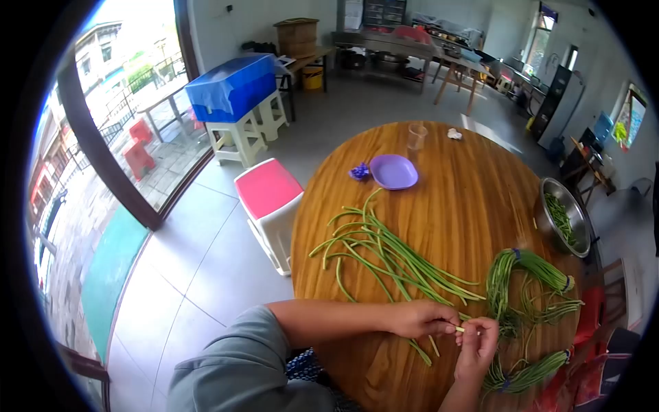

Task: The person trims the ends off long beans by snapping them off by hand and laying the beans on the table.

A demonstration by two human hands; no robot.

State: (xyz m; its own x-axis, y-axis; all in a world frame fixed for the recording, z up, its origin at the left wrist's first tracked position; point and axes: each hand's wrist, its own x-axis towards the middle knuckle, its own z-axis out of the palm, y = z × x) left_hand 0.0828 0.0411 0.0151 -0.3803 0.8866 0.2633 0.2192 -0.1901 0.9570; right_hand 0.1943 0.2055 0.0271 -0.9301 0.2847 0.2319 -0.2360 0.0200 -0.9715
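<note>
The stem (460,329) is between the two hands, above the near part of the table (473,213), and only a short pale piece of it is visible. The left hand (427,318) pinches it with thumb and fingertips; the right hand (478,345) also pinches it, just beside, with the fingers bent. I judge that such a stem is very light, firm but flexible, perhaps a little slippery where it is fresh, and that it may snap under a sharp bend. A soft grip with the fingertips, close to the end, seems to be enough. The left forearm comes from the left, almost level, bare below the grey sleeve (233,357); the right forearm rises from the bottom edge, tilted. Near the left hand lies a loose pile (391,257) of long stems; beyond the right hand lie tied bundles (542,266), and further is a metal bowl (582,233) with short green pieces (559,216).
</note>
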